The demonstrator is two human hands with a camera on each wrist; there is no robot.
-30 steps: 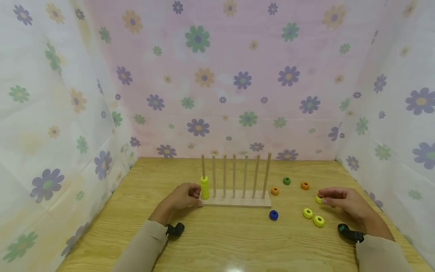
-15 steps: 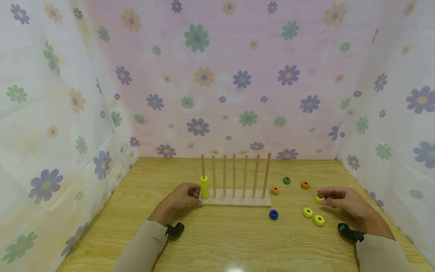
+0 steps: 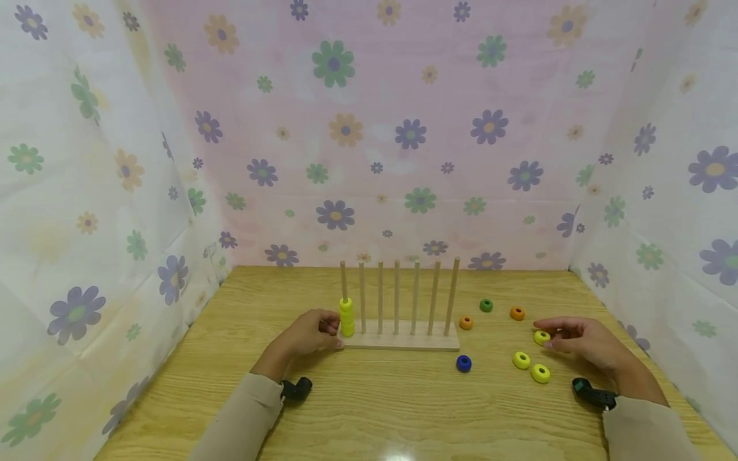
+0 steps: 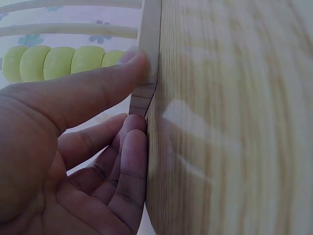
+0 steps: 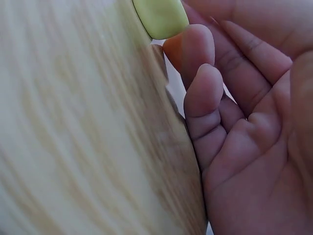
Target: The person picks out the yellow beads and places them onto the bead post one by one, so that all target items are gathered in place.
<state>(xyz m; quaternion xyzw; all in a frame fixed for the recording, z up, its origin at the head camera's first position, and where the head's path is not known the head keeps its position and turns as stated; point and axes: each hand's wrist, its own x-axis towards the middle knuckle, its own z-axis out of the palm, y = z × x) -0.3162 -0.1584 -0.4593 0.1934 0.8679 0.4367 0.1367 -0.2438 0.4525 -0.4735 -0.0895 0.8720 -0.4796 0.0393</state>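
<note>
In the head view, a wooden peg rack (image 3: 398, 334) with several upright pegs stands mid-table. Yellow beads (image 3: 346, 317) are stacked on its leftmost peg; the left wrist view shows these stacked beads (image 4: 59, 62) beyond the thumb. My left hand (image 3: 311, 331) holds the left end of the rack's base, thumb on the base (image 4: 151, 46) and fingers bent at its end. At the right, my right hand (image 3: 585, 340) rests low at the table, thumb and fingers spread around a loose yellow bead (image 3: 542, 337). That yellow bead (image 5: 162, 18) appears just beyond the fingertips in the right wrist view.
Two more yellow beads (image 3: 531, 367) lie in front of the right hand. A blue bead (image 3: 464, 363), a green bead (image 3: 487, 305) and two orange beads (image 3: 517, 313) lie between rack and right hand. Flowered cloth (image 3: 398, 192) encloses the table's back and sides.
The right hand's fingers have spread a little from the yellow bead, which now shows more fully. The left hand and the rack have stayed in place.
</note>
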